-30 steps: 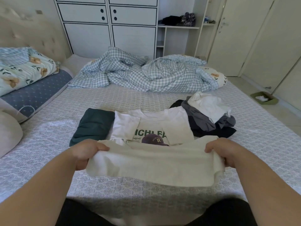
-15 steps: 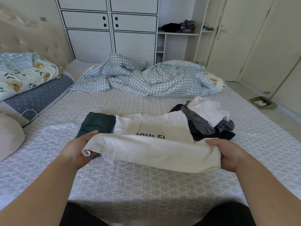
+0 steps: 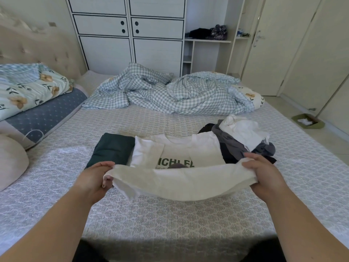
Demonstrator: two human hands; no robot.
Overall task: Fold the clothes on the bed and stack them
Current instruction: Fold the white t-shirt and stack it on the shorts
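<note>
On the patterned bed [image 3: 170, 220], the white T-shirt [image 3: 181, 150] lies flat with the unsorted clothes pile [image 3: 243, 137] touching its right side and the folded dark green garment [image 3: 111, 148] at its left, its lifted hem pinched by left hand [image 3: 94, 178] and right hand [image 3: 264, 174].

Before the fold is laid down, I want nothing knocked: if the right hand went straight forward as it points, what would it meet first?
The right hand, gripping the white T-shirt's hem, points at the loose pile of dark grey and white clothes. It would probably meet that pile's near edge first, though depth is unclear.
</note>
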